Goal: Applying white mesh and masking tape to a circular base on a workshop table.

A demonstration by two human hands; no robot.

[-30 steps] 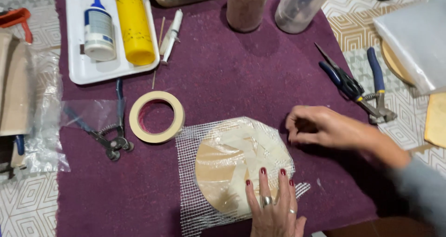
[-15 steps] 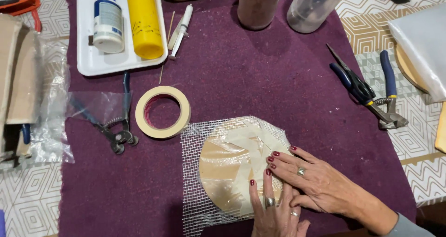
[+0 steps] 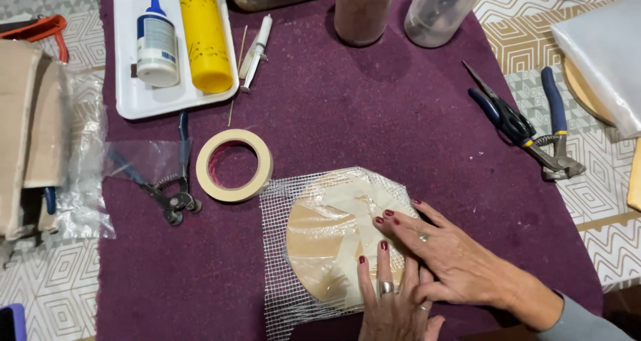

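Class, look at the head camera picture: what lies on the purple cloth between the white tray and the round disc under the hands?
In the head view, a roll of masking tape lies between the white tray and the round disc, close to the mesh's corner.

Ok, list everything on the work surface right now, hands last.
cloth: 1, purple, centre.
tray: 1, white, top left.
glue bottle: 1, white and blue, in tray.
yellow bottle: 1, in tray.
tape roll: 1, beige, centre left.
mesh: 1, white, under disc.
disc: 1, tan, plastic-wrapped.
pliers: 2, blue-handled, right.
nippers: 1, blue-handled, left.
jars: 2, top.
left hand: flat on disc.
right hand: flat on disc.
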